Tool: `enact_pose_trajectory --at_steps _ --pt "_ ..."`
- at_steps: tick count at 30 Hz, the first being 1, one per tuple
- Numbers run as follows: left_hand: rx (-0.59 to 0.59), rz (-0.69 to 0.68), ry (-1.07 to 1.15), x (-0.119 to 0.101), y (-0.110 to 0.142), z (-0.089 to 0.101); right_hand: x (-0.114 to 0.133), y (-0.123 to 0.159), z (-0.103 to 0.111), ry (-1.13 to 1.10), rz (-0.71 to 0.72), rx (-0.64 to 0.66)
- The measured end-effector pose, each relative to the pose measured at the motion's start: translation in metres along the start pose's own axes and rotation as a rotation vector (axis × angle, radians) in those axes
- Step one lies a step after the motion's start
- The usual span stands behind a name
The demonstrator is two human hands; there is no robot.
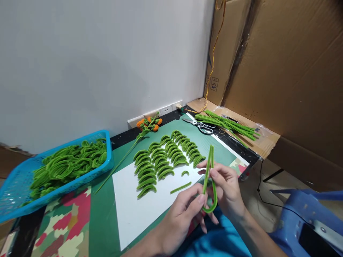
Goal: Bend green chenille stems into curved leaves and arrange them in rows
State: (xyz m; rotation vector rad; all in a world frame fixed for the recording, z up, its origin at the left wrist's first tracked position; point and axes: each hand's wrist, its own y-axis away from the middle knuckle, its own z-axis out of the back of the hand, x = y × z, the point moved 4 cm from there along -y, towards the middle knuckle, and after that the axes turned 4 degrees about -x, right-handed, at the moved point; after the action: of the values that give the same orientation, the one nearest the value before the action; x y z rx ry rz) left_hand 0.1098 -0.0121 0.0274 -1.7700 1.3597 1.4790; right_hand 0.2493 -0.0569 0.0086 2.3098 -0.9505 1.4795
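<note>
A green pipe cleaner (214, 192), bent into a narrow loop with its two ends meeting at the top, is held up between both hands. My left hand (187, 208) pinches its left side low down, near the curve. My right hand (226, 184) grips the other side higher up, between thumb and fingers. Just left of the hands, a short straight green piece (180, 187) and a tiny curved piece (185, 173) lie on a white sheet (128, 221). Rows of curved green leaf shapes (160, 160) cover the sheet's upper part.
A blue basket (109, 153) full of bent green pieces stands at left. Behind the rows lie an orange flower stem (144, 130) and scissors (202, 126). Straight green pipe cleaners (230, 125) rest on cardboard at back right. A blue chair (292, 214) is at lower right.
</note>
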Motion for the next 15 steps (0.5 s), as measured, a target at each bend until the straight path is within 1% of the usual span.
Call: enact_pose_trajectory --at_steps 2,5,7,9,11,13,15 --pt "-0.017 0.042 0.152 0.011 -0.002 0.001 -0.003 0.001 -0.003 -0.061 -0.058 0.038" --pt "0.039 0.053 0.343 0.022 -0.008 0.001 -0.008 0.004 -0.004 -0.076 -0.079 0.047" --pt "0.065 0.061 0.413 0.023 -0.01 0.001 -0.011 0.006 -0.006 -0.085 -0.12 0.077" --pt "0.07 0.077 0.446 0.021 -0.011 0.001 -0.012 0.007 -0.008 -0.057 -0.125 0.114" --pt "0.048 0.095 0.442 0.017 -0.01 0.001 -0.008 0.007 -0.009 0.027 -0.048 0.113" --pt "-0.003 0.12 0.407 0.016 -0.007 0.003 -0.004 0.007 -0.009 0.119 0.048 0.098" --pt "-0.056 0.155 0.348 0.018 -0.004 0.005 -0.002 0.007 -0.008 0.185 0.089 0.078"
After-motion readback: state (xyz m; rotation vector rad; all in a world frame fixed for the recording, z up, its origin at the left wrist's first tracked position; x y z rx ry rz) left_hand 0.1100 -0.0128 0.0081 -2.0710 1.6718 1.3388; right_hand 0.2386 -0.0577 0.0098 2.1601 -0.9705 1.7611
